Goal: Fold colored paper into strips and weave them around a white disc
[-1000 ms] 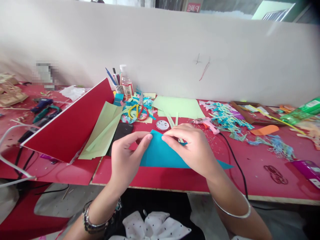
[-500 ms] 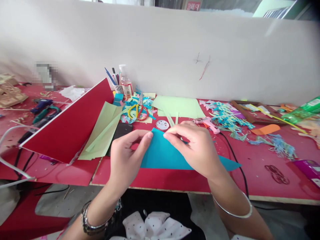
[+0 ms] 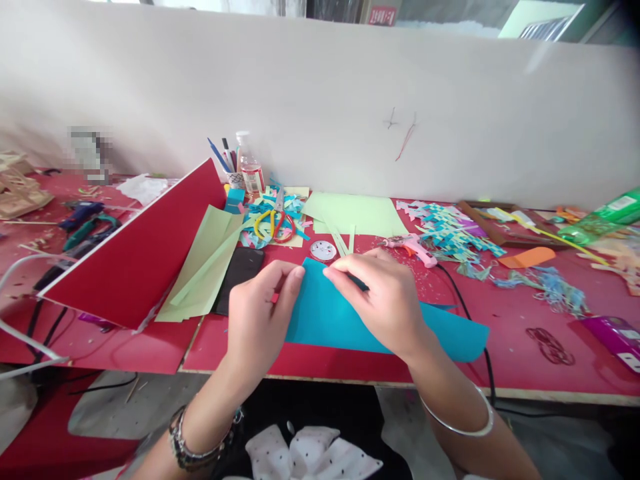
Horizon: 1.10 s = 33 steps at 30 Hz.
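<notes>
A sheet of bright blue paper [image 3: 330, 323] is held up over the red table, its long lower edge facing me and its right end curling. My left hand [image 3: 265, 310] pinches the upper left corner between thumb and forefinger. Close beside it, my right hand [image 3: 377, 300] pinches the top edge of the same sheet and covers part of it. Behind the hands are a round white disc [image 3: 323, 251] and narrow pale green strips [image 3: 343, 240]. A black phone-like slab [image 3: 239, 277] lies just left of my left hand.
Yellow-and-red-handled scissors [image 3: 275, 223] rest on paper scraps. A pink glue gun [image 3: 413, 248] trails a black cord at right. A red board [image 3: 145, 253] leans at left beside pale green sheets [image 3: 200, 267]. A clear bottle [image 3: 251, 170] and a green bottle [image 3: 605, 220] stand farther off.
The blue paper's right end has swung down toward me and now curls, with its edges spread apart. Both hands keep their pinch, the right one shifted slightly left.
</notes>
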Available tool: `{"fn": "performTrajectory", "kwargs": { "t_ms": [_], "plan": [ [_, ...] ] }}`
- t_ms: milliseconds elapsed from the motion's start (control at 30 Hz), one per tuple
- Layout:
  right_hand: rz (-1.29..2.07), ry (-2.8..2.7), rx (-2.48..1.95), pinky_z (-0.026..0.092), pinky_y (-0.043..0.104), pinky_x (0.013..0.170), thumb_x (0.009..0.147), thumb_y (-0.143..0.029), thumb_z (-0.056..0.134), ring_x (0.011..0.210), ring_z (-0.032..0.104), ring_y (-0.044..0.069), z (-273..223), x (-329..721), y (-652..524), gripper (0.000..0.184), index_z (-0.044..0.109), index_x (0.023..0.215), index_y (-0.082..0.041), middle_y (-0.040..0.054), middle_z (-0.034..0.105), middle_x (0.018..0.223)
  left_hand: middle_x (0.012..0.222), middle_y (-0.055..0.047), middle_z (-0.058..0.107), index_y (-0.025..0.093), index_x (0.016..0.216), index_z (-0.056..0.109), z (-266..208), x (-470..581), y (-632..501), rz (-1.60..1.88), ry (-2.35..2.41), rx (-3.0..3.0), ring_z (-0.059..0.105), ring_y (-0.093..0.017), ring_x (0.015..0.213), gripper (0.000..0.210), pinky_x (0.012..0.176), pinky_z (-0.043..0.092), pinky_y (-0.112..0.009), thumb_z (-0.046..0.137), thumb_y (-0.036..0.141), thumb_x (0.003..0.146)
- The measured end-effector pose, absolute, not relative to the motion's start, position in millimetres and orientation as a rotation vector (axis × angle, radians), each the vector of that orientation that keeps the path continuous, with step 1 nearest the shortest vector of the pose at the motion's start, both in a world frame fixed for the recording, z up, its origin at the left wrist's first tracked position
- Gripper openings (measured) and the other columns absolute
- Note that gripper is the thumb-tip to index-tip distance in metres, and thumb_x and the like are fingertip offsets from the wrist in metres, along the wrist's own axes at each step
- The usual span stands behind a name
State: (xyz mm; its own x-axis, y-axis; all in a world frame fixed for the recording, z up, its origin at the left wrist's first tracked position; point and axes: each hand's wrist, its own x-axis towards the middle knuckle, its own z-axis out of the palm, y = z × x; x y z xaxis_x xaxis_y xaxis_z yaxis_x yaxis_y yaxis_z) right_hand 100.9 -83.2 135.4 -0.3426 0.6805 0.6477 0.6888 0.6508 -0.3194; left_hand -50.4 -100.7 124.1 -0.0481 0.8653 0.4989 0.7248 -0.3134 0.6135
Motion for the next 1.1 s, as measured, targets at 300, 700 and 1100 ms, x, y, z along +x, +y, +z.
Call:
{"fn": "performTrajectory", "kwargs": {
  "t_ms": [300,700,1100],
  "plan": [
    [0.1,-2.101,-1.108,0.035,0.022,0.059,0.082,-0.032,0.046,0.057,0.051,0.01,128.8,113.6,-85.3,0.022,0.058,0.069,-0.019,-0.0007,0.059,0.061,0.047,0.005,0.043,0.016,0.065,0.054,125.0,-54.6,-103.3,1.335,1.778,1.997,0.034,-0.005,0.041,0.025,0.041,0.026,-0.017,0.041,0.03,0.082],
    [0.028,-2.178,-1.08,0.03,0.023,0.056,0.084,-0.03,0.043,0.05,0.041,0.009,130.2,115.1,-86.6,0.027,0.052,0.062,-0.017,-0.0026,0.052,0.053,0.055,0.003,0.053,0.017,0.077,0.055,121.3,-58.8,-103.8,1.29,1.808,2.255,0.046,-0.007,0.048,0.019,0.047,0.033,-0.017,0.04,0.026,0.084],
    [-0.222,-2.349,-1.026,0.029,0.024,0.059,0.086,-0.029,0.039,0.051,0.042,0.01,116.9,113.4,-87.8,0.031,0.052,0.061,-0.016,-0.0011,0.053,0.053,0.066,-0.001,0.053,0.017,0.077,0.049,120.4,-61.4,-89.9,0.431,1.333,3.14,0.05,-0.016,0.063,0.02,0.059,0.035,-0.028,0.031,0.014,0.084]
  ]
}}
